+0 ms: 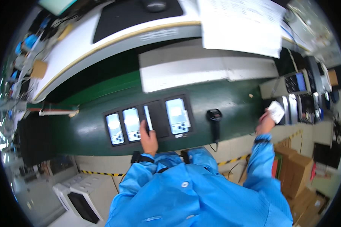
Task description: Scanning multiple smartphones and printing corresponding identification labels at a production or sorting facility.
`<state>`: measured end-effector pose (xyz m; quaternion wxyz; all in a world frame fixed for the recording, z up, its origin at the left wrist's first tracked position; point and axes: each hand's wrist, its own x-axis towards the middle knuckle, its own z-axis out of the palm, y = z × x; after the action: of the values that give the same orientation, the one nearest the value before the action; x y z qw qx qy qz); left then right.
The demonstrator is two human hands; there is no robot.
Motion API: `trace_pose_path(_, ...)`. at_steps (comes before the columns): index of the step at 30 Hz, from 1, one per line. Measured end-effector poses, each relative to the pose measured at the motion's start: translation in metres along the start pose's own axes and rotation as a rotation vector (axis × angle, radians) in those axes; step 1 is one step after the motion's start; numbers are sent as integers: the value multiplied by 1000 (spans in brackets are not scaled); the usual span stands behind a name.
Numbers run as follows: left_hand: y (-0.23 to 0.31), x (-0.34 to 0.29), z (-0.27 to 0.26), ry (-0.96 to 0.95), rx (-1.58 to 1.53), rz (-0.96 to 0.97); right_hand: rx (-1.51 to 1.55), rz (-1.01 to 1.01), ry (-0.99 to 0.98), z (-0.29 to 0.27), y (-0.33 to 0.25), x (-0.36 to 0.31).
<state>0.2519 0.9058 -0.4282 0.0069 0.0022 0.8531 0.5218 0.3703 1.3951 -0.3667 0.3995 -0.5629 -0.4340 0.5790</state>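
Note:
A black tray [159,118] lies on the green bench in front of me. Smartphones with lit screens sit in its slots: one phone at the left end [114,129], another phone beside it [131,123] and a third phone at the right end [177,115]. My left hand [149,143] is closed at the tray's middle, thumb and finger around a phone tilted on edge [148,118]; its screen is turned from view. Far to the right, my right hand [266,124] grips a small white squarish thing [276,112], blurred, its kind unclear.
A black handheld scanner [215,122] lies right of the tray. White panels [185,68] stand behind, under a shelf with a black mouse pad [136,17] and hanging paper sheets [240,26]. Equipment [291,85] crowds the right end; cardboard boxes [297,170] stand on the floor.

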Motion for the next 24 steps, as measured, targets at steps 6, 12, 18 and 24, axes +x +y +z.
trace_pose_path(6,13,-4,-8,12,-49,-49,-670,261,-1338,95,124,-257)
trace_pose_path(12,15,-2,-9,-56,139,48,-1164,108,-1613,140,112,-291)
trace_pose_path(18,21,-6,-12,-98,421,157,-1142,-871,-64,52,91,-199)
trace_pose_path(24,-19,6,-83,95,583,175,-493,217,-620,50,127,-149)
